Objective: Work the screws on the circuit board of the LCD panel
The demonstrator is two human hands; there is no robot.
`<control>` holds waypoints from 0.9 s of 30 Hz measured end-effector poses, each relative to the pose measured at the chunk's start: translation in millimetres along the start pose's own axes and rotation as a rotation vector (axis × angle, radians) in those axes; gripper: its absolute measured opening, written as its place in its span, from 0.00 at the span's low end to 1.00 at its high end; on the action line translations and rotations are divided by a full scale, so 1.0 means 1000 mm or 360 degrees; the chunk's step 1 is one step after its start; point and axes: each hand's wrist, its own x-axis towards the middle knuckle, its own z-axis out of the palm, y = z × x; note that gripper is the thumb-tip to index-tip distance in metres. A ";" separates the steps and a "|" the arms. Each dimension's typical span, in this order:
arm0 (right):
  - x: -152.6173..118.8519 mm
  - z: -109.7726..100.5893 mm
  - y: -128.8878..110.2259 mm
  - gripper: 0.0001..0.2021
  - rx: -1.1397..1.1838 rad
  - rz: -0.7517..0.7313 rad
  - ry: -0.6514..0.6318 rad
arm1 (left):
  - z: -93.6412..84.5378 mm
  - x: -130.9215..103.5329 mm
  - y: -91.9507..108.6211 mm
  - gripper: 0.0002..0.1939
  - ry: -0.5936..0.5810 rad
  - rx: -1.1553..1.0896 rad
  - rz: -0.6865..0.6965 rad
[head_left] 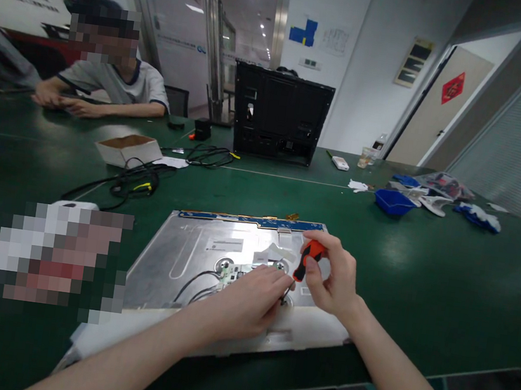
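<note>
A silver display panel (163,259) lies on its face on the green table, with a blue circuit strip (247,221) along its far edge. In my right hand (338,279) is a red and black screwdriver (309,260), tilted, its shaft pointing down at the panel. My left hand (251,299) is closed with its fingertips by the shaft's lower end; what they pinch, if anything, is hidden. Partly covered by that hand is a small green circuit board (231,272) with black cables (196,281). The screwdriver's tip cannot be made out clearly.
A black monitor housing (280,114) stands at the back. Left of it are a white open box (128,151) and coiled black cables (210,156). A blue tray (394,202) and gloves (478,217) lie to the right. Across the table sits a person (116,86).
</note>
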 end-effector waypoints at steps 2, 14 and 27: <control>0.000 0.000 0.000 0.14 -0.0001 -0.0002 0.0017 | 0.000 0.000 0.000 0.07 0.0006 -0.0004 0.0007; 0.003 0.001 -0.002 0.09 -0.0089 -0.0044 0.0022 | -0.002 0.000 0.002 0.08 -0.0006 -0.0007 -0.0003; -0.001 -0.001 0.000 0.15 -0.0016 0.0002 -0.0036 | -0.002 0.000 0.001 0.08 -0.0006 -0.0002 -0.0002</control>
